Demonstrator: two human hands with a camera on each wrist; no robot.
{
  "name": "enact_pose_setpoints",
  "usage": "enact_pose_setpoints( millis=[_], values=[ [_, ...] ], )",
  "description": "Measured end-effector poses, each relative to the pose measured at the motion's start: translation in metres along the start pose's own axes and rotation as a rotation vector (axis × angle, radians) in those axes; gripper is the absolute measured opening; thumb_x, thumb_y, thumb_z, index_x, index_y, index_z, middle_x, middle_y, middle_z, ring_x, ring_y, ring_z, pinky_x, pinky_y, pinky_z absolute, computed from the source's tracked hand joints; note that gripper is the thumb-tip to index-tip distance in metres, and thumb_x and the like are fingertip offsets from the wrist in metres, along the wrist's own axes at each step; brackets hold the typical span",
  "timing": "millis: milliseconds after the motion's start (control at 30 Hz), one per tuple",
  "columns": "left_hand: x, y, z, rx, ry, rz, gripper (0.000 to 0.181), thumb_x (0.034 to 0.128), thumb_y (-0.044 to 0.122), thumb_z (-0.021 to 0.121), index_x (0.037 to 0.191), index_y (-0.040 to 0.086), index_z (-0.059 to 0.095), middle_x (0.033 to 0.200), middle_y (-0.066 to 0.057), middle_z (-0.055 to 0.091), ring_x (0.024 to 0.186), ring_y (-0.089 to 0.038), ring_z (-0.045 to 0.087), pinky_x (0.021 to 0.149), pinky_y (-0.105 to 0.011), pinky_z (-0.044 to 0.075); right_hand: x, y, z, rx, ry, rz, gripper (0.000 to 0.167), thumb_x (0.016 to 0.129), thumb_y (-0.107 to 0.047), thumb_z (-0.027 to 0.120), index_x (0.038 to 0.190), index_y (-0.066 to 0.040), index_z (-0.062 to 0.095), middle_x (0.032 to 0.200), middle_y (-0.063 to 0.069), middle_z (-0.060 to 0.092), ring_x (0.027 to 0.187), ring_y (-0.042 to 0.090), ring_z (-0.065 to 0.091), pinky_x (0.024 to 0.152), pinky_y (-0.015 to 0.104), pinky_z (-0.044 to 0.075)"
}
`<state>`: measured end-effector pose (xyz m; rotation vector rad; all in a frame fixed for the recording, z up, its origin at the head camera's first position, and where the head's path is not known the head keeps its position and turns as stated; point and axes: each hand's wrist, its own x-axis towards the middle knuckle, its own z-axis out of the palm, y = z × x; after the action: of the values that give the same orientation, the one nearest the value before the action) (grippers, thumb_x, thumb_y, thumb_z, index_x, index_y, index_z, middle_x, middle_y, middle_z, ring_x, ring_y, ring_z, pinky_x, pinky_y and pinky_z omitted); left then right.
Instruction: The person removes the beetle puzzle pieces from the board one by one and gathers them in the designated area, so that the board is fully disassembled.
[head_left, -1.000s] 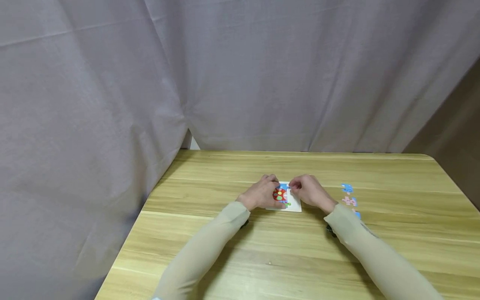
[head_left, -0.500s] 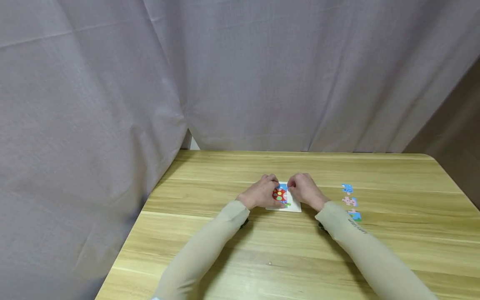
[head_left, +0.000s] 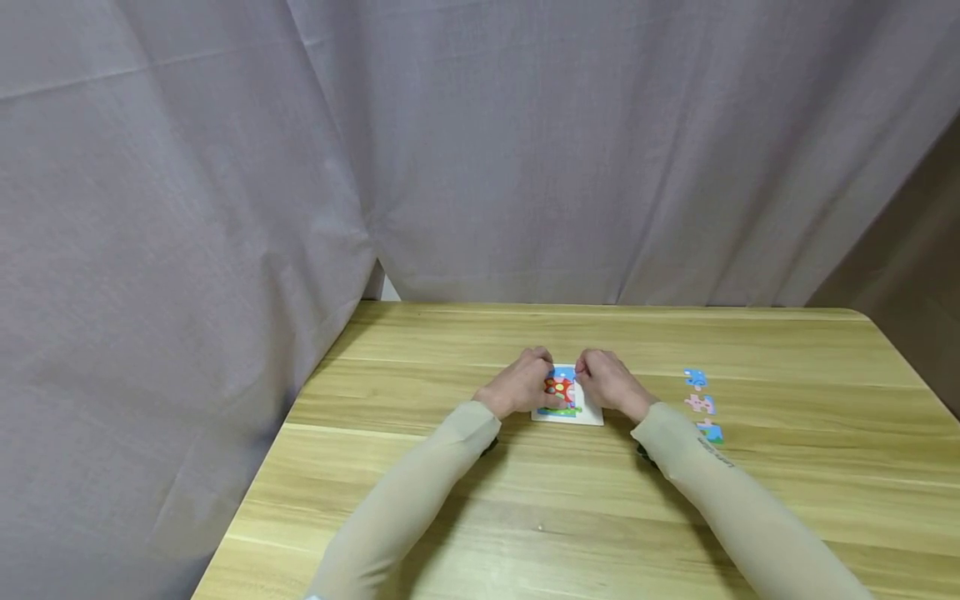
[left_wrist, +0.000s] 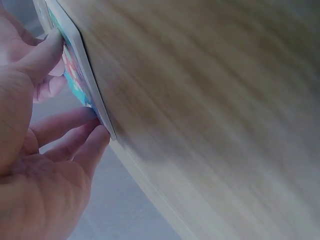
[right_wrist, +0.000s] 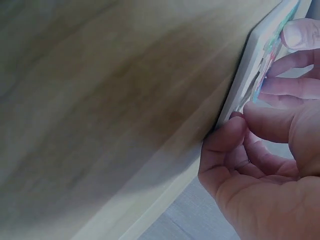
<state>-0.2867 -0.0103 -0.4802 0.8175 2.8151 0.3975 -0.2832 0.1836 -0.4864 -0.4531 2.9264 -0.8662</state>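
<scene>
A small jigsaw puzzle [head_left: 559,386] lies in a white tray [head_left: 592,412]; its joined pieces show red with spots, blue and green, while the right strip is bare white. My left hand [head_left: 519,385] rests over its left part. In the left wrist view the thumb [left_wrist: 52,42] touches the picture and the other fingers reach the far edge. My right hand [head_left: 611,385] has curled fingers. Its thumb and index finger pinch at the far edge, right of the blue area, apparently on a puzzle piece almost wholly hidden by the fingertips.
Three loose puzzle pieces lie in a column to the right: a blue one [head_left: 695,377], a pink and blue one [head_left: 701,404] and a blue and green one [head_left: 709,431]. The wooden table [head_left: 540,533] ends at a grey curtain [head_left: 510,167] behind.
My right hand and forearm have shifted slightly left, uncovering the lowest loose piece. The left fingers have drawn back a little leftward, so more of the picture, including its green strip, shows.
</scene>
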Motion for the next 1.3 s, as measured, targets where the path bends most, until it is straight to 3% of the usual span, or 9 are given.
enact_pose_setpoints(
  millis=[167,333,433,567,800,933,1100,1300],
  values=[
    [0.000,-0.001,0.000,0.006,0.006,-0.001,0.047,0.0971,0.044,0.083,0.124,0.006,0.076,0.154,-0.005,0.058,0.135,-0.021,0.056,0.110,-0.026,0.054,0.001,-0.001,-0.001,0.042,-0.001,0.025,0.008,0.097,0.005,0.065,0.102,0.007,0.070,0.091,0.017,0.069,0.082,0.023,0.060,0.074,0.032,0.052],
    [0.001,-0.004,0.001,-0.016,0.030,0.025,0.048,0.0944,0.043,0.086,0.124,0.007,0.073,0.139,-0.005,0.067,0.125,-0.020,0.061,0.105,-0.026,0.055,0.002,-0.001,0.000,0.048,0.028,0.027,0.007,0.093,0.007,0.068,0.097,0.007,0.073,0.088,0.016,0.071,0.081,0.023,0.061,0.072,0.030,0.050],
    [0.001,-0.007,0.000,-0.049,0.043,0.057,0.043,0.0932,0.039,0.088,0.121,0.010,0.075,0.135,-0.005,0.071,0.131,-0.021,0.063,0.112,-0.028,0.055,0.002,0.000,0.001,0.049,0.048,0.017,0.008,0.092,0.007,0.068,0.096,0.007,0.074,0.088,0.016,0.072,0.081,0.024,0.063,0.074,0.032,0.052],
    [0.001,-0.011,-0.001,-0.082,0.040,0.101,0.033,0.0931,0.034,0.089,0.118,0.013,0.084,0.142,-0.005,0.073,0.148,-0.023,0.057,0.127,-0.031,0.045,0.002,0.001,0.001,0.052,0.066,0.006,0.009,0.089,0.007,0.068,0.094,0.006,0.075,0.087,0.016,0.074,0.081,0.025,0.064,0.075,0.034,0.054],
    [-0.002,-0.011,-0.001,-0.080,0.029,0.092,0.032,0.0927,0.035,0.089,0.120,0.018,0.086,0.156,-0.008,0.064,0.149,-0.022,0.055,0.128,-0.030,0.044,0.003,0.002,0.002,0.060,0.080,0.002,0.011,0.088,0.008,0.067,0.093,0.005,0.077,0.086,0.016,0.075,0.081,0.024,0.066,0.075,0.034,0.054],
    [-0.002,-0.012,-0.001,-0.100,0.041,0.098,0.032,0.0922,0.033,0.090,0.120,0.017,0.086,0.148,-0.006,0.066,0.141,-0.021,0.058,0.124,-0.029,0.048,0.002,0.002,0.002,0.062,0.080,0.009,0.011,0.089,0.007,0.068,0.095,0.006,0.078,0.087,0.016,0.075,0.082,0.024,0.066,0.074,0.032,0.053],
    [-0.002,-0.014,0.001,-0.135,0.053,0.110,0.033,0.0910,0.032,0.091,0.119,0.015,0.086,0.130,-0.001,0.067,0.121,-0.015,0.062,0.107,-0.020,0.054,0.001,0.003,0.002,0.062,0.091,0.003,0.012,0.089,0.006,0.069,0.096,0.006,0.079,0.088,0.017,0.076,0.082,0.025,0.067,0.075,0.034,0.054],
    [-0.003,-0.015,0.000,-0.136,0.048,0.123,0.034,0.0914,0.032,0.090,0.120,0.015,0.085,0.124,0.000,0.068,0.115,-0.013,0.063,0.100,-0.017,0.055,-0.001,0.003,0.000,0.067,0.095,0.005,0.012,0.090,0.004,0.070,0.097,0.006,0.080,0.088,0.017,0.077,0.082,0.025,0.068,0.076,0.033,0.054]
  ],
)
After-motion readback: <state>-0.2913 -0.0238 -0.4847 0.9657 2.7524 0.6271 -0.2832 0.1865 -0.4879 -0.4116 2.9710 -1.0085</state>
